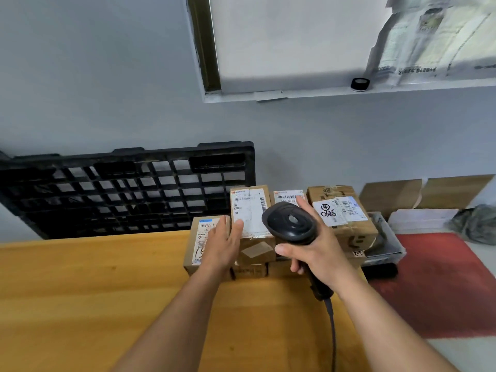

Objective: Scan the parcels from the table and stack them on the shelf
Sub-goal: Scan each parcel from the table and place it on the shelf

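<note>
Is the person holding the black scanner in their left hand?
No, the right hand grips the scanner, while the left hand rests with straight fingers on a parcel.

Parcels [346, 224] crowd the table's [80, 291] far edge at centre frame, with a scanner [290, 221] just before them. A pallet [120, 189] leans on the wall [107, 103] behind, left. Cardboard [389, 194] stands right, above a mat [442, 285].

The left hand [224, 244] and right hand [319, 253] are bare, forearms likewise
</note>
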`<action>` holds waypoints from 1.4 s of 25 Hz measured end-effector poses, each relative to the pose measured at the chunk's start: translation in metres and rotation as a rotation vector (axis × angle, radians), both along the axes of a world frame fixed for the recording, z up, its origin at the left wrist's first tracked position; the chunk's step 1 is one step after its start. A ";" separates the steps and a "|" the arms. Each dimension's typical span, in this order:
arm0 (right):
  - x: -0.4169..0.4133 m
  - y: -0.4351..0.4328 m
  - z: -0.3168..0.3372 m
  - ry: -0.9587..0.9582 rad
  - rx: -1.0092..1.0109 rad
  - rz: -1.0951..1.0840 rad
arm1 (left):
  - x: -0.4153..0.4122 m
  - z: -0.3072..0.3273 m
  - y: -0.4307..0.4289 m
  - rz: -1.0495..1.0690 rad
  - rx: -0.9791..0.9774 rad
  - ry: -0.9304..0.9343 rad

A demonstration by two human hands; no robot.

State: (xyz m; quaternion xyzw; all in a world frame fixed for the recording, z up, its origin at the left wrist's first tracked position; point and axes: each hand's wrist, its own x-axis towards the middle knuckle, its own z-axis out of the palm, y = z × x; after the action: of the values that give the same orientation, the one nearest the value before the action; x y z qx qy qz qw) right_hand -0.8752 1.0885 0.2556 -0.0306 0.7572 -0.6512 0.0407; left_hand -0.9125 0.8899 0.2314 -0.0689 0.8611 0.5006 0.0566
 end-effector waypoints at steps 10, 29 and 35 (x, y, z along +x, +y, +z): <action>0.014 -0.022 -0.002 -0.023 -0.009 0.046 | 0.038 0.004 -0.018 -0.106 0.356 -0.065; 0.102 -0.174 0.084 0.191 -0.140 0.270 | 0.094 0.023 -0.206 0.107 0.320 0.123; 0.124 -0.206 0.078 0.132 -0.170 0.303 | 0.121 0.020 -0.240 0.181 0.249 0.152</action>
State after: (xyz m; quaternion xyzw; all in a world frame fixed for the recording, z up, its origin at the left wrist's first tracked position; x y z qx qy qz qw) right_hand -0.7517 0.8828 0.3332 -0.1902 0.6871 -0.6960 0.0856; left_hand -0.7910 0.6500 0.2513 -0.1003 0.7845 0.6103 -0.0460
